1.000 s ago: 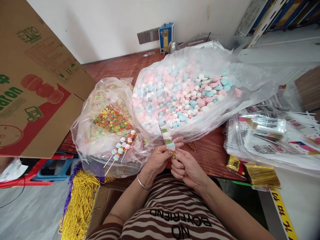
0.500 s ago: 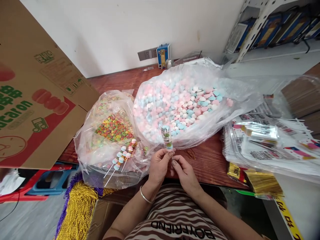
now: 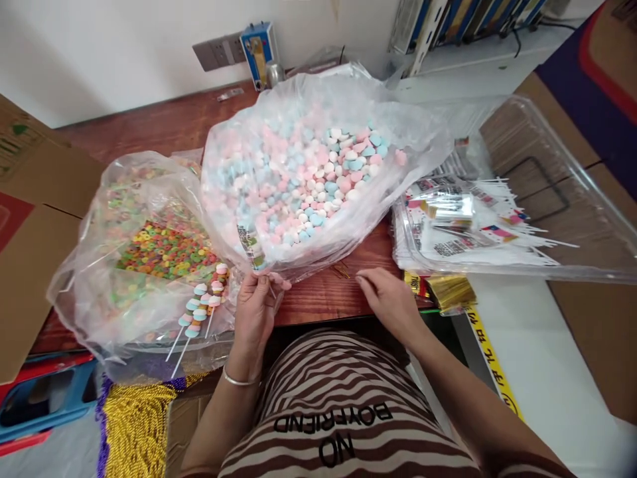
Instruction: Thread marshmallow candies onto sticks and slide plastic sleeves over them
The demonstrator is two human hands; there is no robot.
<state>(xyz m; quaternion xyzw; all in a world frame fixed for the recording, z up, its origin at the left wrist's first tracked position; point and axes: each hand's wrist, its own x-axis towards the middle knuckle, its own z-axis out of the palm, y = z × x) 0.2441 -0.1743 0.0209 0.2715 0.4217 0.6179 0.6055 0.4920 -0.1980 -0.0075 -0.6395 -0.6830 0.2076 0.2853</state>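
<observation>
My left hand [image 3: 256, 309] is closed around the lower end of a wrapped candy skewer [image 3: 251, 249]. Its clear printed wrapper points up and leans left before the big bag. My right hand [image 3: 393, 302] is held apart at the right, over the table's front edge. Its fingers are curled, and whether anything is between them is hidden. Just left of its fingertips lie a few thin gold twist ties [image 3: 341, 269]. Several unwrapped candy skewers [image 3: 199, 309] on white sticks rest on the bag at the left.
A large clear bag of pink, white and blue candies [image 3: 318, 179] fills the middle. Left of it is a bag of colourful ring cereal [image 3: 159, 249]. A clear plastic tray [image 3: 547, 265] with printed wrappers and white sticks stands right, above a gold twist-tie bundle [image 3: 450, 292]. Cardboard boxes flank both sides.
My hands were together at the wrapper's lower end. The right hand has let go and moved right, beside the twist ties. The left keeps the skewer. The view has turned right.
</observation>
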